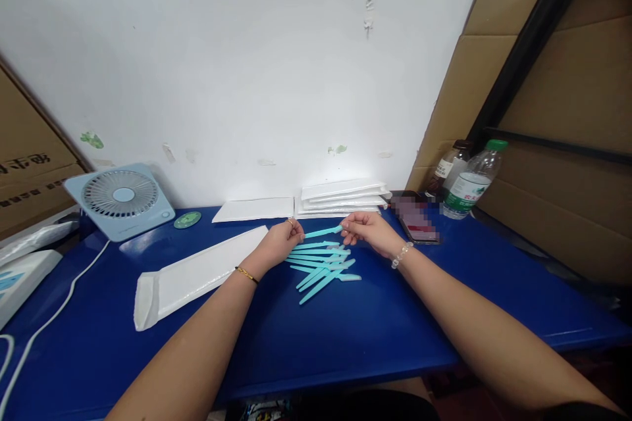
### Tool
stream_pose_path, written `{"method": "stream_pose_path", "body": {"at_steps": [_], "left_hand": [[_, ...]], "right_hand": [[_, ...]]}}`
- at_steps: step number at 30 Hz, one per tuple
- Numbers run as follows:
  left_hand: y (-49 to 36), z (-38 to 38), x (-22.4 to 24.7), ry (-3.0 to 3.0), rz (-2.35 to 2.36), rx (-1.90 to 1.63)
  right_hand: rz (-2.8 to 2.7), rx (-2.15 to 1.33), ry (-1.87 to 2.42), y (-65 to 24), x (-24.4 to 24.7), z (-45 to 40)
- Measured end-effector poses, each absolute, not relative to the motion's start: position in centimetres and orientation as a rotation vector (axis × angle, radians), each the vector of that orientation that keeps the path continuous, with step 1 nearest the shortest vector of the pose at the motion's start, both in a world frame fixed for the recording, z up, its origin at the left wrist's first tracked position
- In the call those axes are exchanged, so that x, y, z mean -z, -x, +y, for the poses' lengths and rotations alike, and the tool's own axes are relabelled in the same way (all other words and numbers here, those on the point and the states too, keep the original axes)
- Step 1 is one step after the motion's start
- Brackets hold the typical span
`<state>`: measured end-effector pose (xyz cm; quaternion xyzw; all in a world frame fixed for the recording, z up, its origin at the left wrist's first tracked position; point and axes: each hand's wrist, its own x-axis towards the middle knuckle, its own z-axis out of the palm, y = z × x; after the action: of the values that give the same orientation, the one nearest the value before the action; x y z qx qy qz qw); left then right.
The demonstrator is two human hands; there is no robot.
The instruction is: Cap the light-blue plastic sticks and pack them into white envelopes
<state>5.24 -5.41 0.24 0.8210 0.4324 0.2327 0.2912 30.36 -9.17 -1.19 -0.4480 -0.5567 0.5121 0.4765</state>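
Between my two hands a turquoise eyebrow razor (322,233) is held nearly level above the table. My left hand (282,241) pinches its left end, and the fingers of my right hand (366,231) are closed on the right end. Just below lie several more turquoise razors (316,258), fanned out and overlapping, some with pale, clear-looking heads. Part of this pile is hidden behind my left fingers. A white padded envelope (202,276) lies slantwise left of the pile, partly under my left forearm.
More white padded envelopes (340,196) are stacked against the wall. A blue fan (121,196) with a white cable and a green disc (187,220) are at left. On the right are a phone (417,218), a green-capped bottle (469,184) and a dark-capped bottle (447,168). The table (365,335) is blue.
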Motion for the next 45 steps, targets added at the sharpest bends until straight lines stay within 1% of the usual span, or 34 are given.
{"method": "stream_pose_path", "body": {"at_steps": [5,7,10,12,14,16,20,26,28,32,35,40,45], "left_hand": [[-5.0,-5.1,0.0,-2.195,1.161,-0.620],[-4.9,-4.9,0.2,-2.223,1.212,-0.678],[-4.8,-4.7,0.2,-2.330,1.305,-0.785],[-4.8,-4.9,0.1,-2.437,1.278,-0.723],[-4.9,-5.1,0.1,-2.512,1.219,-0.584],[-5.0,-5.3,0.1,-2.541,1.211,-0.469],[-5.3,-5.6,0.2,-2.503,1.263,-0.386],[-5.5,-5.6,0.2,-2.440,1.321,-0.345],[-5.4,-5.5,0.3,-2.416,1.333,-0.360],[-5.0,-5.1,0.5,-2.385,1.321,-0.380],[-4.9,-5.0,0.5,-2.386,1.325,-0.382],[-4.9,-5.0,0.4,-2.384,1.342,-0.376],[-4.9,-4.9,0.4,-2.394,1.340,-0.384]], "right_hand": [[-1.376,-1.232,1.115,-30.2,1.3,-9.1],[-1.378,-1.178,1.172,-30.5,1.3,-8.9],[-1.535,-0.876,1.361,-31.2,1.2,-8.9],[-1.753,-0.674,1.413,-31.5,1.1,-9.0],[-1.951,-0.595,1.372,-31.3,1.1,-9.3],[-2.067,-0.586,1.319,-30.7,1.2,-9.6],[-2.176,-0.570,1.272,-29.3,1.5,-9.7],[-2.246,-0.537,1.407,-28.9,1.3,-9.7],[-2.315,-0.470,1.419,-28.7,0.9,-10.0],[-2.446,-0.215,1.451,-28.3,0.2,-10.6],[-2.459,-0.133,1.514,-28.8,0.1,-10.6],[-2.383,-0.181,1.561,-30.7,0.3,-10.0],[-2.326,-0.226,1.478,-30.5,0.7,-9.7]]}}
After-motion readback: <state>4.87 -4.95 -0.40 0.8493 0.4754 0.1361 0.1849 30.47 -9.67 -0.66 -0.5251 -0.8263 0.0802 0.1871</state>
